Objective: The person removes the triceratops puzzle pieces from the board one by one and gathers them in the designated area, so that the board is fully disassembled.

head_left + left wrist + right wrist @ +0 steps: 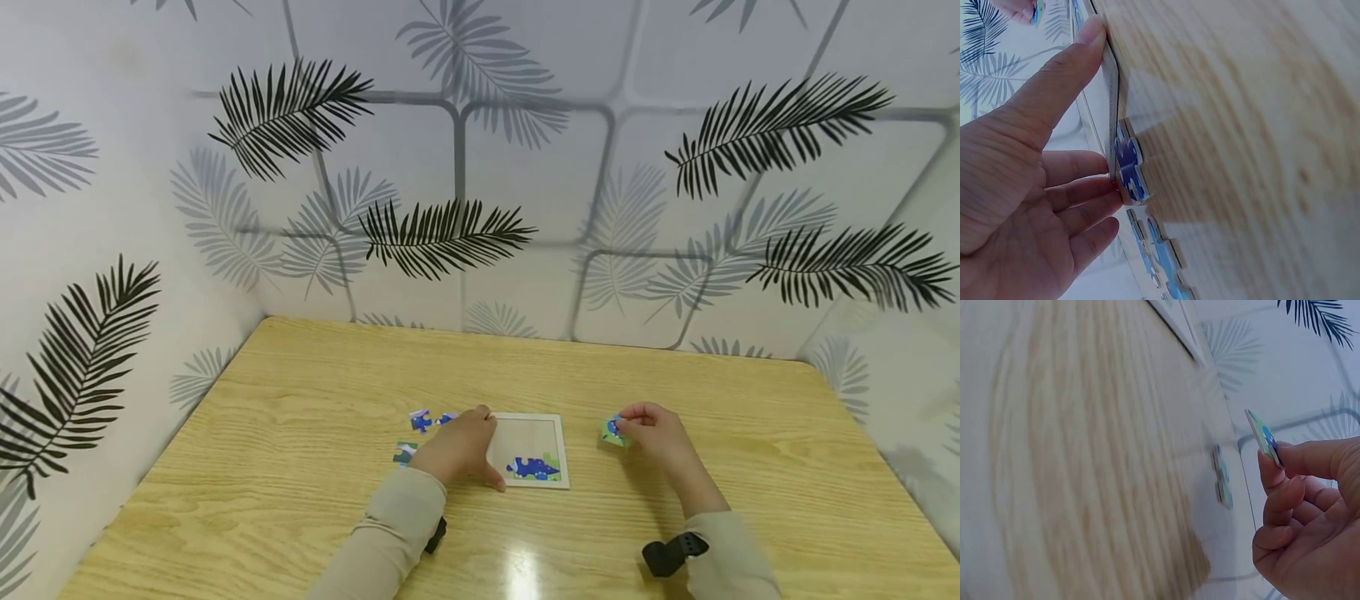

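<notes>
My left hand (459, 446) spans the left side of a white-rimmed puzzle tray (564, 450). In the left wrist view, its thumb (1092, 31) lies at the tray's corner and its fingertips touch the side edge. Joined blue and green puzzle pieces (534, 468) fill the tray's lower right part. To the right of the tray, my right hand (662, 437) pinches a green and blue puzzle piece (611, 433) between thumb and forefinger. The right wrist view shows this piece (1264, 439) held on edge above the tabletop, with the other fingers curled.
Loose puzzle pieces (420, 420) lie left of the tray, some partly hidden by my left hand. More pieces (1222, 478) appear on the table in the right wrist view. The wooden table (300, 400) meets a leaf-patterned wall (525, 283) at the back.
</notes>
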`<state>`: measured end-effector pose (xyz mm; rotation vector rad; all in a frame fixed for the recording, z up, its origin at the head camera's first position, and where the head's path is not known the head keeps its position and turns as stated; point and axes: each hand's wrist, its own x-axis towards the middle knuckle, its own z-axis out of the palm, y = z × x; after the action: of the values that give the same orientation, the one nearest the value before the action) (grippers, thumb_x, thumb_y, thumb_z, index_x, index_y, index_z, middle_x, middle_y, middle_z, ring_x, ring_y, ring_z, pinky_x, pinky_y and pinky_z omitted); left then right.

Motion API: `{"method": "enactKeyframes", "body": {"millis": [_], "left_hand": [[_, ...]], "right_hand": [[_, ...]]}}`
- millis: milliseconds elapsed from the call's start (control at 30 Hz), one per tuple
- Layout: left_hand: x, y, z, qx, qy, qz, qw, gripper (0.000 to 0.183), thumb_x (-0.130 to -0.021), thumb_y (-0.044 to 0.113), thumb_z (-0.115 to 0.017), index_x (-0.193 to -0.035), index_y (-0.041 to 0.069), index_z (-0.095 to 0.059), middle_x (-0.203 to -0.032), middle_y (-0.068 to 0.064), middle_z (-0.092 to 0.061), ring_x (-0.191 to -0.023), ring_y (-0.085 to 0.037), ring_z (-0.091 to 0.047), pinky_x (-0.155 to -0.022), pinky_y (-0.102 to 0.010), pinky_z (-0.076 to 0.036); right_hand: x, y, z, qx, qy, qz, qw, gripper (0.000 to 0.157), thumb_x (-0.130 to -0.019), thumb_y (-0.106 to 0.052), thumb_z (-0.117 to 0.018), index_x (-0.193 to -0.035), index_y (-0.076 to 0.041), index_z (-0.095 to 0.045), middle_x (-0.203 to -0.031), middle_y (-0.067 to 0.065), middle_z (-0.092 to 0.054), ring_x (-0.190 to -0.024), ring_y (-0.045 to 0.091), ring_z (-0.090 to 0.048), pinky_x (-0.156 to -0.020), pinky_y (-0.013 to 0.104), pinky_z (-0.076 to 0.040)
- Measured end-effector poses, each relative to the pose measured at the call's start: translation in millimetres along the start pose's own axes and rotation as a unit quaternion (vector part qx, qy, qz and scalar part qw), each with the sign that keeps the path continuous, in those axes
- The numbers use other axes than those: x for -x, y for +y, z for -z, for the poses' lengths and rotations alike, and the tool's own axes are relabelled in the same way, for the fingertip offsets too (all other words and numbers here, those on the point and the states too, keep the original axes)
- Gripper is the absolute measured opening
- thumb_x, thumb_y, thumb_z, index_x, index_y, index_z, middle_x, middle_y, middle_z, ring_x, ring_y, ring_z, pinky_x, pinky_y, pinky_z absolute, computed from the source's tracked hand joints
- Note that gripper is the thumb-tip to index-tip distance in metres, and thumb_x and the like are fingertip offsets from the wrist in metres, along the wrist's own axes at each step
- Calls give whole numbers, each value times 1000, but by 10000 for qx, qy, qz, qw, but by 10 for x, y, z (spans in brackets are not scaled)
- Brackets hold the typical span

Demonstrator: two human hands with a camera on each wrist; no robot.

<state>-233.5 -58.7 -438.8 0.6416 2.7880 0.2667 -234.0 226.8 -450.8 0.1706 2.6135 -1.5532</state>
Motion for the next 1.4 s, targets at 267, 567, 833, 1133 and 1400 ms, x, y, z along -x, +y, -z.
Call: {"method": "enactKeyframes", "body": {"millis": [267, 567, 833, 1133, 1400], "left_hand": [[3, -22, 4, 30, -25, -11, 10000, 94, -61, 49, -84, -133, -1, -50, -133, -11, -48, -118, -24, -50, -98, -35, -43], [-5, -14, -9, 51, -76, 40, 10000, 95, -62, 51, -84, -135, 1, -49, -138, -11, -45, -122, -24, -48, -99, -36, -42], [4, -4, 10, 75, -67, 59, 9999, 95, -62, 49, -84, -135, 1, -49, -140, -11, -44, -124, -24, -48, -100, -36, -41], [-10, -9, -6, 28, -58, -21, 10000, 93, -62, 50, -84, -134, 1, -50, -136, -11, -46, -119, -23, -50, -98, -35, -43], [-8, -12, 1, 15, -62, 12, 10000, 94, -61, 50, -84, -134, 0, -50, -137, -11, -46, -120, -23, -50, -99, -35, -42]], "right_hand": [[-24, -4, -3, 399, -36, 220, 9990, 19, -90, -10, -62, -100, 6, -60, -89, 7, -62, -79, 14, -52, -68, 29, -42], [-113, -152, -243, 645, -72, 213, 9977, 14, -88, -8, -64, -96, 3, -60, -81, 6, -58, -72, 17, -47, -61, 27, -39], [-147, -202, -335, 921, -35, 248, 9954, 13, -87, -7, -64, -95, 3, -61, -85, 10, -61, -77, 20, -51, -64, 28, -40], [-152, -191, -358, 1041, 80, 177, 9944, 12, -87, -6, -64, -95, 2, -61, -92, 12, -60, -84, 24, -52, -70, 31, -43], [-160, -140, -337, 929, 125, 161, 9955, 12, -88, -7, -64, -95, 2, -62, -91, 11, -58, -83, 23, -50, -69, 29, -41]]}}
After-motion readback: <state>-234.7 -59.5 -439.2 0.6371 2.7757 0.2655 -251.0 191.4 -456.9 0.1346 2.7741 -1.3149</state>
